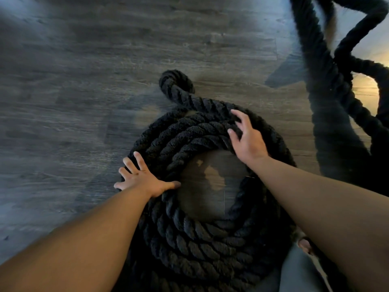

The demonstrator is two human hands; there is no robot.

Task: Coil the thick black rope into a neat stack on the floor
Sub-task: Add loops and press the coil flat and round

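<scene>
Fingers (131,163) flat atop coiled rope (189,234)

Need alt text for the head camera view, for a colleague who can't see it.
Two bare hands rest on a thick black rope coil on a wood floor: left hand spread flat on its left side, right hand on its upper right. A rope end curls out beyond; loose rope lies far right.
</scene>
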